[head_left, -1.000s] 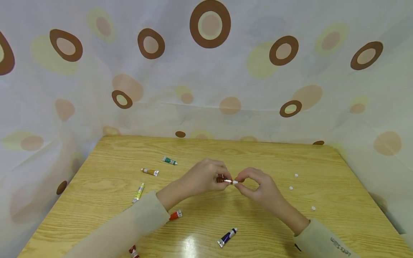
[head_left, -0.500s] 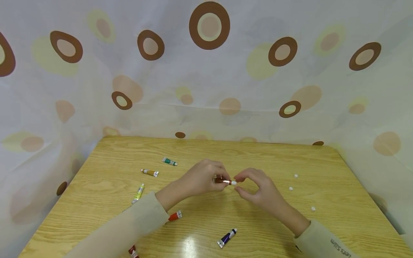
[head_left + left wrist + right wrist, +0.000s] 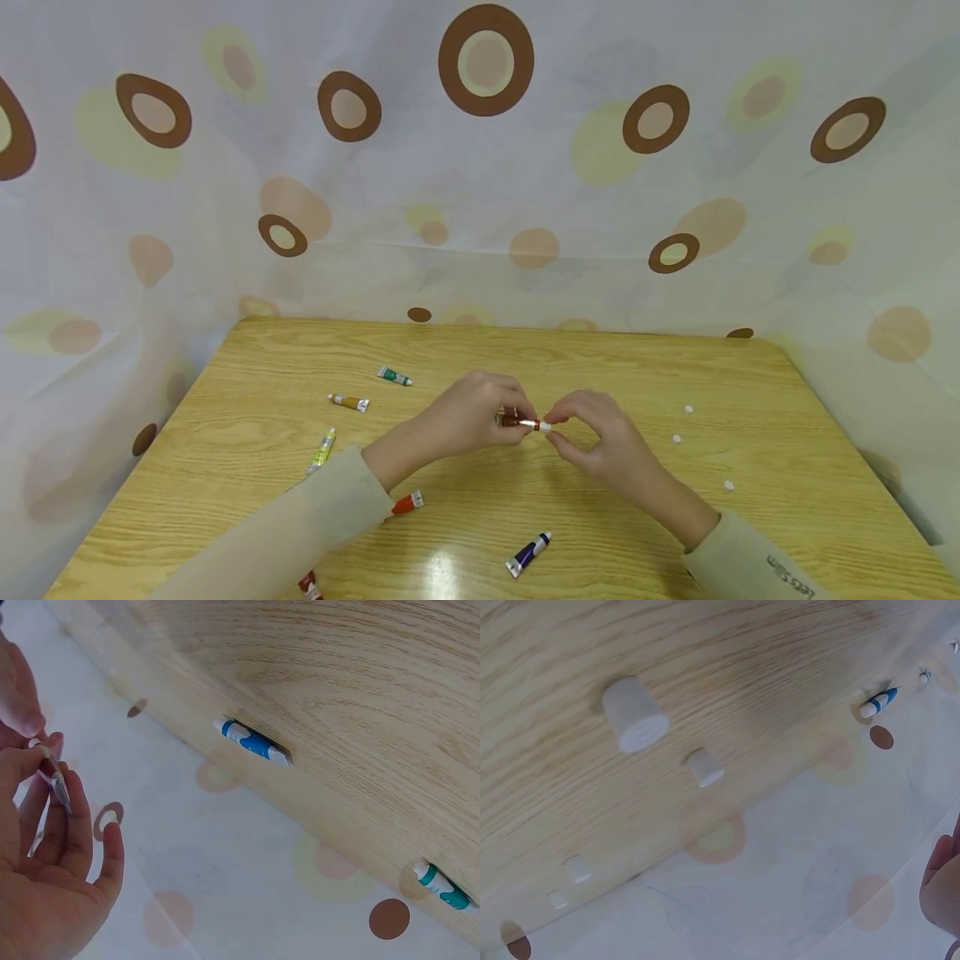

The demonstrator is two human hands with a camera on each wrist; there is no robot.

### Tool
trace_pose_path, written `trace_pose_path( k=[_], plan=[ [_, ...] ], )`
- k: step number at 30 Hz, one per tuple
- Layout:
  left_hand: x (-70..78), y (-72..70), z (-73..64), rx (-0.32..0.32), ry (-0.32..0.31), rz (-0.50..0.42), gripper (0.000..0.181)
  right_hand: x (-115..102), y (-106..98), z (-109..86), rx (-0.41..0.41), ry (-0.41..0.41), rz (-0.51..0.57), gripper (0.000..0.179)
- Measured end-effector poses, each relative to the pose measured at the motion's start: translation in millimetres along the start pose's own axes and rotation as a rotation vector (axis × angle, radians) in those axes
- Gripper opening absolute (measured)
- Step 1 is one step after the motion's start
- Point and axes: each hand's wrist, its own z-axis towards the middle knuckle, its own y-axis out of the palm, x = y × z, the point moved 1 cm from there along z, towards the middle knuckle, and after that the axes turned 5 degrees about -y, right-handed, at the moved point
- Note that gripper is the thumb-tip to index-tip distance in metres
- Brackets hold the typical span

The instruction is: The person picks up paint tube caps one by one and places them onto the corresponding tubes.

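Above the middle of the table, my left hand [image 3: 480, 408] grips a small brown paint tube [image 3: 517, 421] between thumb and fingers. The tube lies sideways, its white cap [image 3: 545, 426] pointing right. My right hand [image 3: 607, 437] pinches the cap with thumb and forefinger. In the left wrist view, the tube [image 3: 57, 778] shows its silvery end against my left fingers, and the right hand [image 3: 16, 694] reaches in from above. Only the edge of a hand [image 3: 941, 892] appears in the right wrist view. Fingers hide part of the tube.
Paint tubes lie around: green [image 3: 394, 376], ochre [image 3: 348, 402], yellow [image 3: 322, 450], red [image 3: 406, 503], dark red [image 3: 310, 586], violet [image 3: 528, 555] and blue [image 3: 253, 742]. Loose white caps [image 3: 728, 486] rest at right. Patterned cloth [image 3: 480, 200] encloses the wooden table's [image 3: 637, 367] back and sides.
My right thumb and forefinger opened slightly around the cap half a second ago, then came back together on it. The left hand keeps its hold on the tube.
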Motion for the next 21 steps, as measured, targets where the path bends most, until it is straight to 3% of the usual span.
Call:
trace_pose_path(
  k=[13, 21],
  plan=[
    [-1.4, 1.4, -2.7, -0.007, 0.004, 0.009, 0.007, -0.5, 3.5, 0.6, -0.025, 0.052, 0.001, 0.024],
    [-4.1, 2.0, -3.4, -0.014, -0.015, 0.0, 0.008, 0.2, 1.8, 0.0, -0.039, 0.038, -0.024, 0.033]
  ],
)
